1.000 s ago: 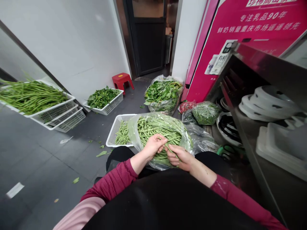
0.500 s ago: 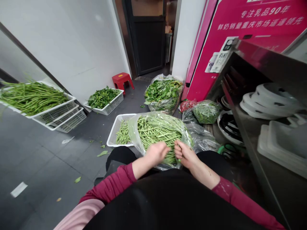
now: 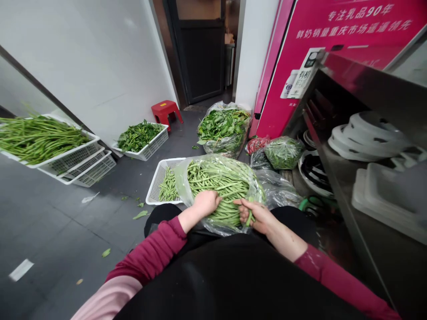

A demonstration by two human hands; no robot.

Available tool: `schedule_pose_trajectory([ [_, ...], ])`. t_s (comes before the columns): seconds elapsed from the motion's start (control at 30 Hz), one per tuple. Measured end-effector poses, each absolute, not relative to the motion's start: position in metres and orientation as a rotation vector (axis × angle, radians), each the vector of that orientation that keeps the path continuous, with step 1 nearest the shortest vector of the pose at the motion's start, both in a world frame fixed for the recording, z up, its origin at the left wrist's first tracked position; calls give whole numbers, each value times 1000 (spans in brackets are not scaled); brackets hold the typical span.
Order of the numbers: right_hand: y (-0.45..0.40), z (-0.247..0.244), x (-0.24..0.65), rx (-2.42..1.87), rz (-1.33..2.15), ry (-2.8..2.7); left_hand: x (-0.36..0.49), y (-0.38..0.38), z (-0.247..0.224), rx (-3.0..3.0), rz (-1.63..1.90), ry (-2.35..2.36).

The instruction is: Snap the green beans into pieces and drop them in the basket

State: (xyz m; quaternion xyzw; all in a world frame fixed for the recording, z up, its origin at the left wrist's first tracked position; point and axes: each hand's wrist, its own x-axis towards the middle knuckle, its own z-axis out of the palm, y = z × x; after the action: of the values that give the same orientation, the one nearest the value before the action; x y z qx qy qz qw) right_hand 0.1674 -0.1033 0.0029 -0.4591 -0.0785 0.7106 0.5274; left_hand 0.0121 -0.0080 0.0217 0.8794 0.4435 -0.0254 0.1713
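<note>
A clear plastic bag [image 3: 182,175] full of long green beans [image 3: 218,178] lies in front of me, its mouth turned toward my lap. Over the beans, my left hand [image 3: 205,203] is closed, its fingertips pinching a green bean. To its right, my right hand [image 3: 258,216] curls around short green bean pieces [image 3: 249,217], with the index finger pointing left. The two hands are apart. Just left of the bag, partly covered by it, sits a white basket [image 3: 153,184] with short bean pieces [image 3: 167,186] in it.
Stacked white baskets [image 3: 96,171] of long green stems stand left. Farther off are a basket of leafy greens [image 3: 156,144], a red stool [image 3: 166,112] and a bag of leaves [image 3: 223,124]. A metal shelf [image 3: 336,178] with white containers stands close on my right.
My hands, close together before, have moved apart. The left has shifted left and up over the beans; the right has turned, showing bean pieces in its fingers. The view has shifted slightly.
</note>
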Motion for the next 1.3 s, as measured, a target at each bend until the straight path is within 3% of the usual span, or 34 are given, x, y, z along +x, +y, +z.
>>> schedule_pose_trajectory([
  [0.47, -93, 8, 143, -916, 1504, -264, -29, -48, 58, 2458, 181, 1023],
  [0.7, -97, 15, 130, -1048, 1542, -461, -10, -63, 68, 2288, -3, 218],
  [0.8, -97, 20, 136, -1089, 1479, -498, -5, -45, 63, 2067, 96, 439],
  [0.93, -102, 26, 149, -958, 1647, -565, -6, -2, 51, 1749, 384, 952],
  [1.13, -113, 25, 149, -765, 1910, -554, 14, 11, 43, 1161, 424, 727],
  [1.3, -108, 12, 154, -793, 1682, -281, 22, -17, 58, 1176, 760, 724],
])
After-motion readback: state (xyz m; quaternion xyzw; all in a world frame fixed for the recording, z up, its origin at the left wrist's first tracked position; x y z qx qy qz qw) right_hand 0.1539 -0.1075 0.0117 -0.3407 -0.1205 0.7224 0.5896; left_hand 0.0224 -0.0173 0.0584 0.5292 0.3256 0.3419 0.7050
